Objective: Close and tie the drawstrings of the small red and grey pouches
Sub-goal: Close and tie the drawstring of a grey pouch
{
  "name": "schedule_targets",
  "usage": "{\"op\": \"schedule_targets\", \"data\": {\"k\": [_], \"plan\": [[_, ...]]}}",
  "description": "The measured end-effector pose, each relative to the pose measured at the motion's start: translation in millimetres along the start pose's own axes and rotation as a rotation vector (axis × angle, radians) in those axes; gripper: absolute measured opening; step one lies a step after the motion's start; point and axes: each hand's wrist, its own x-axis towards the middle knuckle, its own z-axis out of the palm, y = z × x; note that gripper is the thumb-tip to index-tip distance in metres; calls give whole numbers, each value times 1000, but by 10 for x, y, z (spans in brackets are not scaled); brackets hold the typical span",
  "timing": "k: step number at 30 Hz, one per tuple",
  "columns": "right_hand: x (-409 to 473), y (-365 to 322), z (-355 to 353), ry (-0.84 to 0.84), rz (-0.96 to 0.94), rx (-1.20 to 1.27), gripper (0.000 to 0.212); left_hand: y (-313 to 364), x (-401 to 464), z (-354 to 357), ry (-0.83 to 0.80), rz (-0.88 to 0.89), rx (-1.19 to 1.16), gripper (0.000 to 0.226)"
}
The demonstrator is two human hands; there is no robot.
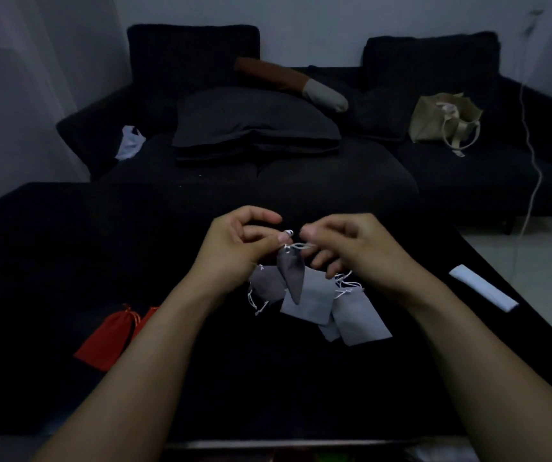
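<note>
A small grey pouch (290, 274) hangs in the air above the dark table, its mouth gathered at the top. My left hand (238, 243) pinches the white drawstring (296, 245) at the pouch's neck. From the other side, my right hand (348, 245) pinches the same drawstring. Under them several grey pouches (311, 300) lie flat in a loose heap with white strings trailing. Red pouches (109, 336) lie at the left, partly hidden behind my left forearm.
A white folded strip (483, 292) lies near the right edge of the dark table (51, 261). Behind the table stands a black sofa (268, 168) with cushions, a beige tote bag (443, 120) and a white cable hanging at the right.
</note>
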Motion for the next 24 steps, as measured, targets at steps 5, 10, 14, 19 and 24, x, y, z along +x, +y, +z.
{"op": "schedule_targets", "data": {"k": [5, 10, 14, 19, 24], "plan": [[-24, -13, 18, 26, -144, -191, 5, -14, 4, -19, 54, 13, 115, 21], [-64, -125, 4, -90, -209, -340, 15, -16, -12, -20, 12, 59, 329, 12], [-39, -172, 34, -41, -335, -579, 20, -8, -30, -7, -73, 75, 311, 12], [-9, -60, 69, 162, -425, -503, 17, -1, -61, 23, -141, 91, 192, 23], [20, -13, 52, 149, -276, -228, 8, 50, -88, 31, -199, 68, 115, 40]]}}
